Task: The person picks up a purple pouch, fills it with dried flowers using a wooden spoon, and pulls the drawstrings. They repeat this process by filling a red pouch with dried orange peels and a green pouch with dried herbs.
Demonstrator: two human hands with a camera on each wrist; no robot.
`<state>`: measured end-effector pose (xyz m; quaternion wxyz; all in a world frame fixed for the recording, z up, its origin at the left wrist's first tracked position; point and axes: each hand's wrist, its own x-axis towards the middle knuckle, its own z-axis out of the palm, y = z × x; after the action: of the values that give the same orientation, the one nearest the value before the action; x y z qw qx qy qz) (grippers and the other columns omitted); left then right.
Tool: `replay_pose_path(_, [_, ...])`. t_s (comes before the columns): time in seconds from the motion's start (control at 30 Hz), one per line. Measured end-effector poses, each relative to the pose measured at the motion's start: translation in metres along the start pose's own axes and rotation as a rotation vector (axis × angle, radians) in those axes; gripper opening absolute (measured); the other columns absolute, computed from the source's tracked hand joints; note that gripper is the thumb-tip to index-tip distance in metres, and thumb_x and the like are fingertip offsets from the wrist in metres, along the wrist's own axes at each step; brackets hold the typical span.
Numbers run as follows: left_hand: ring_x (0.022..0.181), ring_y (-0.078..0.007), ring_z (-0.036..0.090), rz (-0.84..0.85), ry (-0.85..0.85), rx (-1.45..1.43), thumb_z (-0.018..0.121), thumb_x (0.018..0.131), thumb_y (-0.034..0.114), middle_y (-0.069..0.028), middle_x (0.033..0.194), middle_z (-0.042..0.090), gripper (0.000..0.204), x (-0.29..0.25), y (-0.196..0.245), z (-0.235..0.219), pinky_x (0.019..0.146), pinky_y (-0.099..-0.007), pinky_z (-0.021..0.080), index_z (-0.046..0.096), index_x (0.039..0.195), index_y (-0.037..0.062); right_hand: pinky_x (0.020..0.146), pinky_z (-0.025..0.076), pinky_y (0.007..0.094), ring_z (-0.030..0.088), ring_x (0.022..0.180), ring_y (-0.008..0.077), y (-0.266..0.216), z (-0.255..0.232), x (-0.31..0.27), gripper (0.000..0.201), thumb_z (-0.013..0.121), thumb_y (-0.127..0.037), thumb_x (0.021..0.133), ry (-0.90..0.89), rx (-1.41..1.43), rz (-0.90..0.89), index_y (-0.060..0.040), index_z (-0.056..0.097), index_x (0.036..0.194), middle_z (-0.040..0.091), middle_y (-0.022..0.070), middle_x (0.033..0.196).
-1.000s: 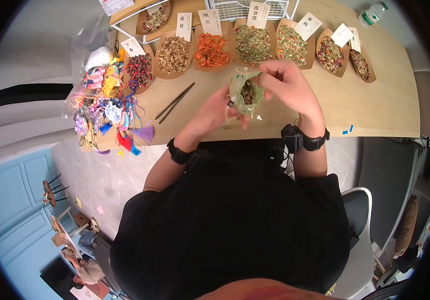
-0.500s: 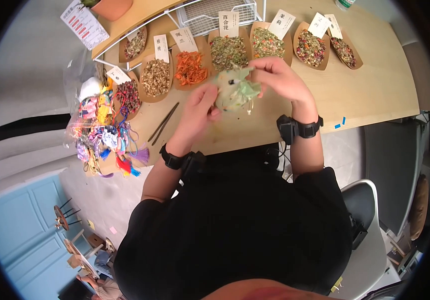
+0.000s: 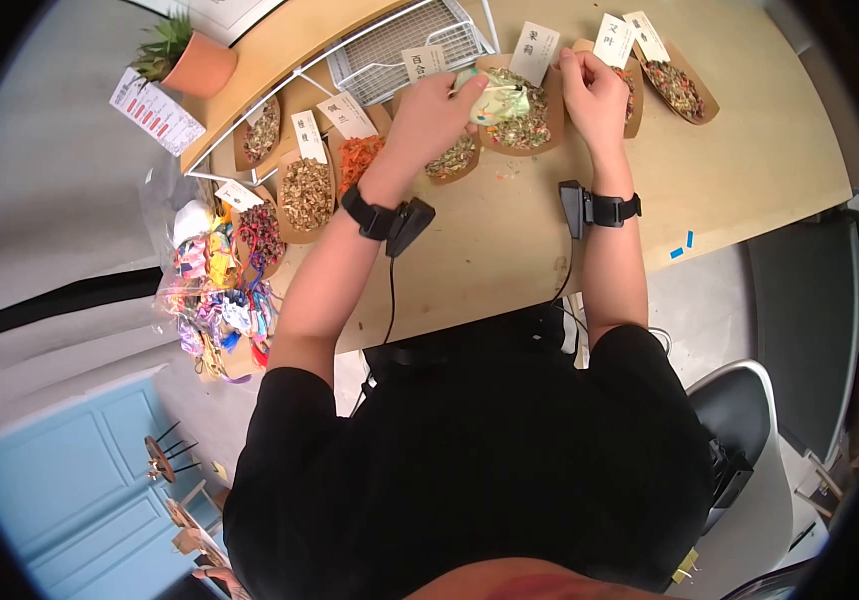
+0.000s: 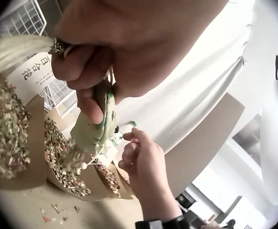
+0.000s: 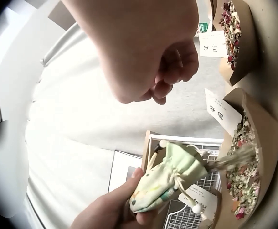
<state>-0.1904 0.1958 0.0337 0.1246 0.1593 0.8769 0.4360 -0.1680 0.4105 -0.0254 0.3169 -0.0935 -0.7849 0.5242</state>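
Observation:
My left hand (image 3: 432, 118) grips a small pale green drawstring pouch (image 5: 160, 183) from its bottom end. The pouch is tipped mouth-down, and a blurred stream of dried herbs (image 5: 234, 159) falls from it toward a brown paper tray (image 5: 270, 152) of mixed dried flowers. Cords with white beads dangle by its mouth. A pale tassel (image 4: 17, 51) hangs beside the left fingers in the left wrist view. My right hand (image 3: 596, 105) is raised to the right of the pouch, apart from it, fingers loosely curled with nothing visible in them.
More paper trays with name cards stand in a row, including orange petals (image 3: 360, 158) and brown chips (image 3: 307, 193). Behind are a white wire basket (image 3: 405, 50) and a potted plant (image 3: 200, 65). Colourful tasselled pouches (image 3: 220, 290) lie at the left. Herb crumbs dot the table (image 3: 490, 250).
My left hand has carried the pouch forward over the trays and turned it mouth-down; herbs now fall out. The right hand has let go of the pouch and moved up and right.

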Motion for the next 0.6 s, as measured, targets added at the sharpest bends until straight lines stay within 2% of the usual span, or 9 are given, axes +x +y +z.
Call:
replay_pose_path(0.1, [0.061,-0.0151,0.066,0.021,-0.04,0.181,0.057,0.094,0.049,-0.0085,0.064,0.066,0.054,0.021,0.003,0.01,0.059,-0.0307,0.05,0.068,0.09,-0.0036,0.052,0.042,0.027,0.047,0.049,0.0085,0.005,0.0,-0.003,0.031,0.065,-0.028,0.091,0.031,0.005,-0.013,-0.0011,0.067,0.076,0.054,0.0018,0.053])
replay_pose_path(0.2, [0.062,-0.0198,0.067,0.063,-0.031,0.34,0.061,0.09,0.051,-0.012,0.064,0.066,0.055,0.039,0.003,0.017,0.063,-0.0337,0.051,0.068,0.086,-0.0031,0.051,0.043,0.028,0.048,0.048,0.0104,0.003,0.002,-0.004,0.032,0.065,-0.029,0.091,0.052,-0.032,-0.031,-0.0007,0.065,0.075,0.054,0.0033,0.052])
replay_pose_path(0.4, [0.072,-0.0318,0.068,0.125,-0.031,0.463,0.066,0.084,0.051,-0.018,0.068,0.066,0.057,0.052,0.007,0.021,0.07,-0.0421,0.052,0.066,0.082,-0.0059,0.05,0.043,0.0307,0.051,0.046,0.0162,0.012,0.005,-0.003,0.031,0.065,-0.029,0.091,0.052,-0.07,-0.047,-0.0021,0.066,0.076,0.055,0.0061,0.053])
replay_pose_path(0.6, [0.075,-0.0354,0.068,0.09,-0.043,0.466,0.065,0.084,0.049,-0.022,0.073,0.067,0.056,0.049,0.011,0.018,0.073,-0.0434,0.052,0.067,0.084,-0.0063,0.049,0.044,0.0321,0.053,0.046,0.0178,0.015,0.008,-0.004,0.031,0.065,-0.03,0.091,0.042,-0.082,-0.034,-0.0029,0.067,0.077,0.055,0.0061,0.053])
